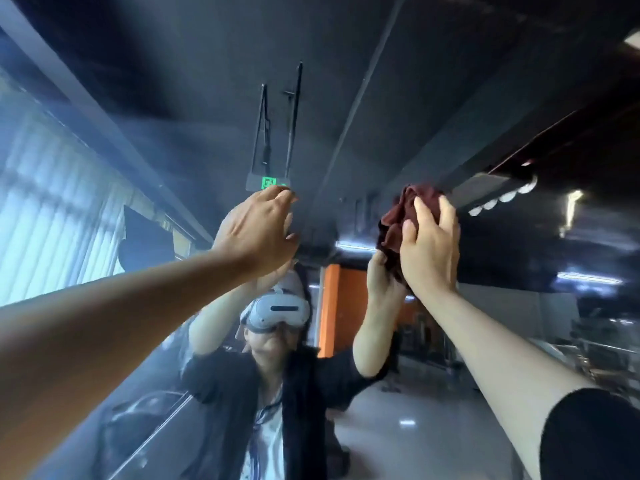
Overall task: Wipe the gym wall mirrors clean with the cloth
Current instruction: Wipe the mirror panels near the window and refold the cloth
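Cloth point(398, 220) bunched under right hand point(429, 251) grip, against mirror point(173, 133).

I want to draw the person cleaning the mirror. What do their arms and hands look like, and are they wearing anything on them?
Both forearms are bare. No gloves, rings, watches or bracelets show on the left hand or the right hand. A black sleeve covers the right upper arm, ending in a rounded edge about at the elbow. No sleeve shows on the left arm in this view.
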A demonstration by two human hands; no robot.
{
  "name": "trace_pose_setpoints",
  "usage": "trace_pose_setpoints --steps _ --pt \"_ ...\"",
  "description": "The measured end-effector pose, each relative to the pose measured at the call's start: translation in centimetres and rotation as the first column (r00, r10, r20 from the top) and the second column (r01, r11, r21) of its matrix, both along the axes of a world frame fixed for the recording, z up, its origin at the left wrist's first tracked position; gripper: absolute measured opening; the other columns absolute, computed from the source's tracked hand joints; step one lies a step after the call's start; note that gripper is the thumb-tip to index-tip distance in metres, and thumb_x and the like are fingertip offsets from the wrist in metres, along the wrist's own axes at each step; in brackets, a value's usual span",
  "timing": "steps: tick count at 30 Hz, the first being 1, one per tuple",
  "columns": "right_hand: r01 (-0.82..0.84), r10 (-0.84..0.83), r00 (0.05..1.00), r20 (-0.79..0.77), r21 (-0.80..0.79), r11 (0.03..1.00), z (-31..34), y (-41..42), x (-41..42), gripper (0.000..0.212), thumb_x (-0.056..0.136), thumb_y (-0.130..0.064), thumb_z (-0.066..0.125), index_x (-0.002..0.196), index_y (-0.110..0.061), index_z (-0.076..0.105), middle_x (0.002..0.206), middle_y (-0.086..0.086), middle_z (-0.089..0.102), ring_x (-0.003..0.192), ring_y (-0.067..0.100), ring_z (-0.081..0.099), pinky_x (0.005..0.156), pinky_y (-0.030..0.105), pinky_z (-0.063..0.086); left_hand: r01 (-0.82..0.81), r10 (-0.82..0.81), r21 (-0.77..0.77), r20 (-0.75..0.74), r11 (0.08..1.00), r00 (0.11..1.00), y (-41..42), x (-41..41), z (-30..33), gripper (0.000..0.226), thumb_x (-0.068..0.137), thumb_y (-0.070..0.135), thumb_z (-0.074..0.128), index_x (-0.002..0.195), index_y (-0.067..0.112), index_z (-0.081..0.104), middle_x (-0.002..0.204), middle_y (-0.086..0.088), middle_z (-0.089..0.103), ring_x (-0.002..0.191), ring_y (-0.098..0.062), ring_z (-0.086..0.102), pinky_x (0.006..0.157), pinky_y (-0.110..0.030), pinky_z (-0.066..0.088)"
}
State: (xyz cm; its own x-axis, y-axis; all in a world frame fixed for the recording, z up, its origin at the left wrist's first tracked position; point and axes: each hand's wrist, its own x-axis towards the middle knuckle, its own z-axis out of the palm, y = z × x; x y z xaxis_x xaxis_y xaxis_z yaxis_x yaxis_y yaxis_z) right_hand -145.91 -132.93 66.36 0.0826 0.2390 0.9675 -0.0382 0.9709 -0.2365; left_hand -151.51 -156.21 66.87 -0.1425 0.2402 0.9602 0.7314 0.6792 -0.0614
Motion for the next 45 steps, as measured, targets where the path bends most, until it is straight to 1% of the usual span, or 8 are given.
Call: trace_pose_setpoints --steps 2,6,13,19,29,35,39,45 --pt "0.127 -0.125 0.984 0.128 -0.004 0.992 -0.1 0.7 -1.9 0.057 0.104 -0.037 0.045 0.155 -0.014 0.036 0.164 0.017 0.019 0.151 0.035 0.017 0.123 0.052 0.015 -0.098 0.093 -0.115 -0.049 0.988 0.994 -1.9 -1.8 0.2 0.074 0.090 0.035 0.063 0.153 0.008 0.035 0.161 -0.010 0.030 0.149 -0.025 0.026 0.119 -0.033 0.022" --pt "0.179 -0.179 0.984 -0.007 -0.043 0.983 1.4 0.3 -4.3 0.060 0.102 -0.043 0.048 0.155 -0.019 0.036 0.161 0.023 0.025 0.145 0.041 0.029 0.121 0.056 0.019 -0.239 0.232 -0.104 -0.077 0.966 0.970 -5.2 -5.5 0.2 0.103 0.076 0.072 0.018 0.156 0.006 0.020 0.164 -0.009 0.012 0.153 -0.023 0.007 0.122 -0.038 0.007" --pt "0.155 -0.114 0.984 -0.136 0.347 0.925 2.9 -10.1 -9.9 0.053 0.095 -0.034 0.039 0.138 -0.014 0.060 0.146 0.023 0.050 0.130 0.041 0.053 0.111 0.049 0.040 -0.179 0.197 0.097 -0.228 0.979 0.954 -3.8 -8.4 -0.6 0.068 0.096 0.042 0.024 0.144 0.000 0.048 0.151 -0.017 0.043 0.139 -0.035 0.043 0.113 -0.053 0.036" --pt "0.055 -0.092 0.996 0.019 0.679 0.732 1.2 -7.2 -8.3 0.046 0.099 -0.028 0.046 0.144 -0.018 0.055 0.153 0.015 0.045 0.137 0.034 0.047 0.102 0.048 0.051 -0.233 0.258 0.118 -0.293 0.965 0.921 -4.3 -8.5 -0.8 0.060 0.098 0.036 0.030 0.140 0.001 0.054 0.147 -0.016 0.050 0.135 -0.032 0.049 0.110 -0.050 0.041" --pt "0.171 -0.171 0.981 -0.094 -0.009 0.985 3.2 3.5 -2.8 0.047 0.103 -0.023 0.048 0.149 -0.014 0.047 0.155 0.024 0.034 0.134 0.047 0.041 0.105 0.053 0.042 -0.251 0.297 0.169 -0.359 0.953 0.885 -4.1 -8.5 -0.5 0.048 0.093 0.029 0.048 0.129 0.003 0.065 0.139 -0.014 0.059 0.125 -0.029 0.060 0.097 -0.046 0.051" --pt "0.166 -0.166 0.986 -0.017 0.059 0.984 7.9 -3.9 -5.5 0.052 0.107 -0.032 0.038 0.157 -0.018 0.032 0.161 0.022 0.022 0.143 0.041 0.033 0.113 0.045 0.034 -0.230 0.296 0.200 -0.431 0.952 0.852 -4.0 -9.4 -0.6 0.046 0.091 0.026 0.050 0.129 0.004 0.066 0.139 -0.012 0.059 0.125 -0.027 0.059 0.096 -0.044 0.051" --pt "0.093 -0.090 0.996 -0.023 0.261 0.961 9.0 -11.4 -9.0 0.051 0.099 -0.031 0.039 0.144 -0.010 0.052 0.146 0.031 0.043 0.126 0.048 0.050 0.106 0.049 0.043 -0.225 0.286 0.184 -0.457 0.957 0.842 -4.6 -9.9 -0.6 0.047 0.092 0.025 0.050 0.132 0.007 0.064 0.141 -0.010 0.057 0.127 -0.025 0.057 0.099 -0.041 0.044" --pt "-0.015 -0.067 0.984 0.167 0.448 0.894 9.0 -18.7 -10.9 0.053 0.108 -0.027 0.038 0.159 -0.020 0.026 0.166 0.017 0.011 0.151 0.036 0.017 0.122 0.040 0.016 -0.209 0.216 0.069 -0.482 0.976 0.849 -5.9 -10.7 -0.5 0.049 0.097 0.025 0.046 0.144 0.014 0.053 0.150 -0.004 0.047 0.137 -0.024 0.045 0.105 -0.042 0.045"
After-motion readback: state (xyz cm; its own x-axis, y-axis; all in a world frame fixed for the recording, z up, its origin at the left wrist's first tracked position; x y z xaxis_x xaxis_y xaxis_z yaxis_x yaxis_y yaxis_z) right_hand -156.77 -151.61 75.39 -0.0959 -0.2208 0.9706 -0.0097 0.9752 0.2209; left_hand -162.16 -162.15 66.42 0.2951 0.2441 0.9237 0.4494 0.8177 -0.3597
